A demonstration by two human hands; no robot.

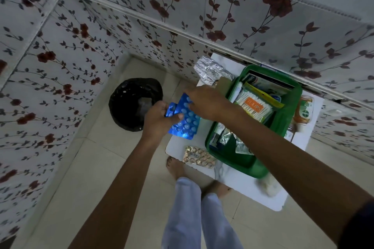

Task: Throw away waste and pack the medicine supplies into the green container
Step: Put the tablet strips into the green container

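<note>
Head view: both arms reach forward, the hands meeting over the counter's left edge. The left hand grasps blue blister packs from below, thumb on top; the right hand pinches their upper edge. The green container sits just right of the hands, the black-lined bin just left.
</note>
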